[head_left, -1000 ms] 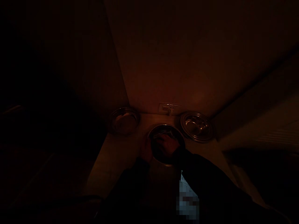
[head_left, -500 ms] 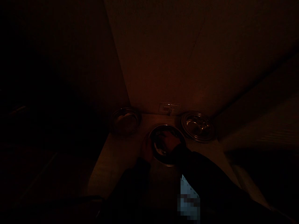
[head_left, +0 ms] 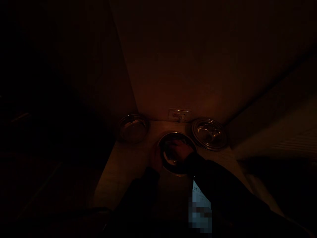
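The scene is very dark. A round metal bowl [head_left: 177,175] with a shiny rim sits on the small wooden table in front of me. My left hand [head_left: 156,159] is wrapped against its left side, steadying it by the rim. Inside the bowl, my right hand [head_left: 182,151] presses down with its fingers bent toward the left. Whatever lies under those fingers is lost in shadow. A pale reflection shows on the bowl's inner surface below the hand.
Behind on the right is a stack of round metal dishes [head_left: 210,148]. Another round dish [head_left: 133,129] stands at the back left. A wall socket [head_left: 180,114] is just above the table's [head_left: 119,172] back edge. A lit screen [head_left: 201,205] glows below my right forearm.
My right hand has shifted very slightly inside the bowl. My left hand stays at its side. The upper wall looks darker, and a bit more of the lit screen shows.
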Available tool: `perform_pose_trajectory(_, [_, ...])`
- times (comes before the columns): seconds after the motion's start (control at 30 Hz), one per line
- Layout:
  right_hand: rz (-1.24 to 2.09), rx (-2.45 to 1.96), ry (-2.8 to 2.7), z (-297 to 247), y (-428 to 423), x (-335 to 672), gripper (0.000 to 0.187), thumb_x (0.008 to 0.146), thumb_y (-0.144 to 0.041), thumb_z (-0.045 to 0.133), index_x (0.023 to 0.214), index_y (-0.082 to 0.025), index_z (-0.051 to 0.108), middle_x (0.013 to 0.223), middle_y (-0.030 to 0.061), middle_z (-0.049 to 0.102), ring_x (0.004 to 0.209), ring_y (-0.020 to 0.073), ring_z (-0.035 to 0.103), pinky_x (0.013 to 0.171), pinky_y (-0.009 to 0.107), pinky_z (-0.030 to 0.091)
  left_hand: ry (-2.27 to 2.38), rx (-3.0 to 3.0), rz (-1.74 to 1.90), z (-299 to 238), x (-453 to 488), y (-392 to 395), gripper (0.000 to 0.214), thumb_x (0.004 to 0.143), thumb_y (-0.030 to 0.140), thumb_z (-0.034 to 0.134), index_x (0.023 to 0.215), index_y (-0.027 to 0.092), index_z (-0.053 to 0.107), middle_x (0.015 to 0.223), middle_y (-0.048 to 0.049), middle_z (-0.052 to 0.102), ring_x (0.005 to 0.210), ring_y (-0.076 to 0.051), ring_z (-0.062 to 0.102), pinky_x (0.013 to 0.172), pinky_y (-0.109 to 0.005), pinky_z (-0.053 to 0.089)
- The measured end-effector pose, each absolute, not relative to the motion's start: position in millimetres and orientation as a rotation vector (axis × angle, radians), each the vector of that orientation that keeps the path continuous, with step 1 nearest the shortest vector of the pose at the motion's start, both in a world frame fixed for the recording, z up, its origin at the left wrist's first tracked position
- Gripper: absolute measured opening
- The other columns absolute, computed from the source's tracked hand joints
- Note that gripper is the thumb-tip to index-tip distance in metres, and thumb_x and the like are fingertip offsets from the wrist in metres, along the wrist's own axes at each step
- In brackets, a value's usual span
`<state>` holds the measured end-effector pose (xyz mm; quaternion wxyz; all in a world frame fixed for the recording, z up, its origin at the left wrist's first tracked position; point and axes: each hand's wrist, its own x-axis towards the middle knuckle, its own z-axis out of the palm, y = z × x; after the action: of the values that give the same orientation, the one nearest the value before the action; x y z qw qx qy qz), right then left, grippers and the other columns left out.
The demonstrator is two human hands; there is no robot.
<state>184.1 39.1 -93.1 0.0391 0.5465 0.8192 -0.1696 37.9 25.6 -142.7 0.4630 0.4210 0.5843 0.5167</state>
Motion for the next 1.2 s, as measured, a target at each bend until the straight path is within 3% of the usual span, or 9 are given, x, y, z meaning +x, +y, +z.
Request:
perform_pose_trajectory(0.13, [-0.474,1.77,2.463,-94.3,42.0,185.0,0.038,0.09,-0.02,0.043,0.125,-0.018,0.058,0.132,0.0163,0.051,0.121,0.0299,0.046,0.093,0.045,0.044,1.416,1.001,1.28,-145.8,39.1,25.3,0.041,0.088,0.036,0.045,0.117,0.013,0.062,0.126,-0.0134,0.062,0.12,-0.026,0.055,0.107,-0.042,0.037])
perform_pose_trajectory(0.4, [-0.599,1.445,2.606,-88.2,15.6,167.1,0.033,0.084,-0.014,0.051,0.112,-0.018,0.068,0.126,0.0109,0.058,0.12,0.0251,0.048,0.096,0.037,0.043,1.446,0.97,1.274,-143.6,40.6,26.6,0.041,0.088,0.036,0.044,0.117,0.013,0.062,0.125,-0.0124,0.063,0.118,-0.025,0.056,0.105,-0.038,0.039])
perform_pose_trajectory(0.67, [-0.518,1.684,2.511,-93.3,38.7,172.1,0.037,0.093,-0.022,0.042,0.127,-0.024,0.056,0.138,0.0089,0.048,0.126,0.024,0.043,0.096,0.038,0.043,1.397,0.968,1.255,-144.4,37.0,27.2,0.039,0.088,0.034,0.045,0.116,0.013,0.063,0.125,-0.0124,0.063,0.117,-0.025,0.057,0.105,-0.039,0.039])
perform_pose_trajectory(0.93, [-0.423,1.872,2.357,-97.6,39.3,187.2,0.039,0.091,-0.018,0.04,0.126,-0.019,0.056,0.133,0.0159,0.049,0.119,0.0293,0.045,0.092,0.043,0.044,1.385,1.028,1.261,-148.8,38.8,25.6,0.042,0.088,0.038,0.045,0.117,0.014,0.062,0.128,-0.0117,0.061,0.122,-0.025,0.053,0.108,-0.039,0.036])
perform_pose_trajectory(1.2, [-0.468,1.658,2.519,-91.2,36.6,171.9,0.035,0.09,-0.02,0.044,0.12,-0.021,0.062,0.131,0.0113,0.053,0.122,0.0263,0.045,0.095,0.04,0.043,1.445,1.018,1.243,-149.1,38.8,25.8,0.039,0.089,0.033,0.042,0.118,0.015,0.061,0.129,-0.011,0.061,0.122,-0.025,0.053,0.108,-0.041,0.036])
